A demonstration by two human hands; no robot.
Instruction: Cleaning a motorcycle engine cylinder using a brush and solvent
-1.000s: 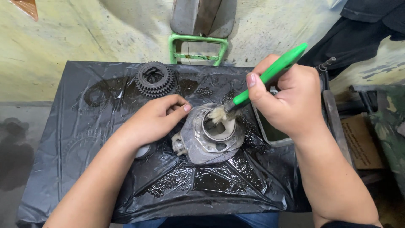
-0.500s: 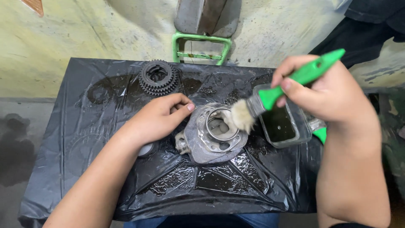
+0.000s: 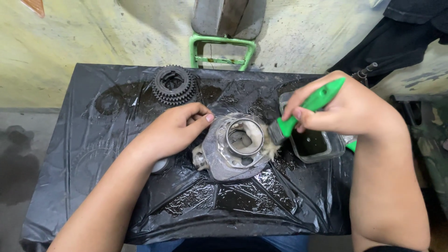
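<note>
A grey metal engine cylinder (image 3: 233,149) lies on black plastic sheeting (image 3: 116,186), its round bore facing up. My left hand (image 3: 175,130) rests on its left rim, fingers curled against the metal. My right hand (image 3: 347,109) grips a green-handled paintbrush (image 3: 303,112). The pale bristles touch the cylinder's right outer side. Under my right hand stands a clear square container (image 3: 312,144) of dark liquid.
A black stacked gear (image 3: 173,85) sits at the back left of the wet sheeting. A green metal frame (image 3: 223,49) stands behind the table against a stained wall. Dark cloth and clutter lie at the right.
The brush left the cylinder's bore, swung right over the container of dark liquid, and now its bristles press on the cylinder's right side. My left hand stayed put.
</note>
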